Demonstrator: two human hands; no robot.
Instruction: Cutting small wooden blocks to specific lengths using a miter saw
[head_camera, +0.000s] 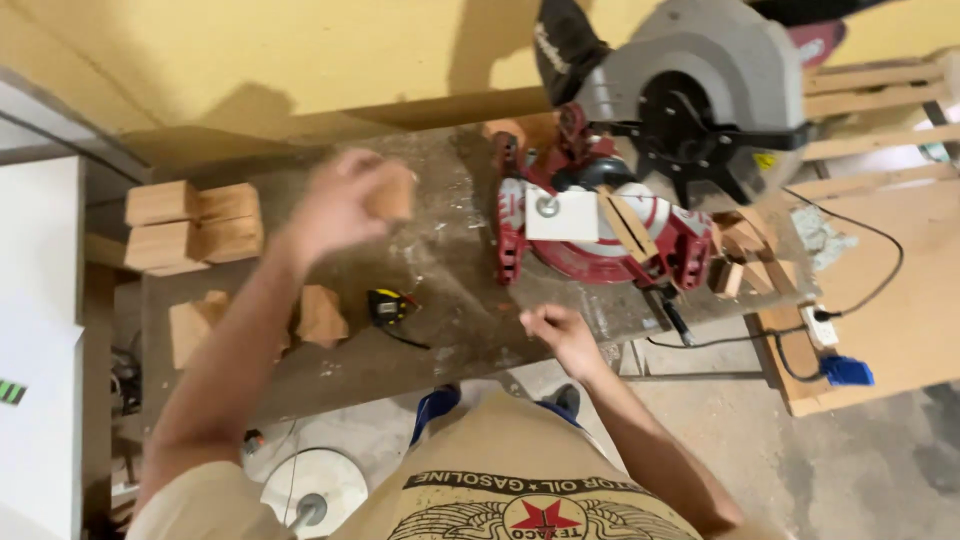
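The left hand (335, 205) is clamped on a small wooden block (390, 193), too blurred to tell its long axis. It hovers above the worktop (450, 300). The right hand (560, 335) is loosely curled and empty, near the red mitre saw (600, 225).

Red and grey mitre saw (640, 190) with white table insert. Tan wooden blocks (195, 225); black-and-yellow tape measure (390, 305). Grey-brown, paint-speckled workbench (450, 330); yellow wall (300, 50).

Tan short-sleeved tee w/ black-and-red round chest graphic, bare forearms, blue-and-black shoes.
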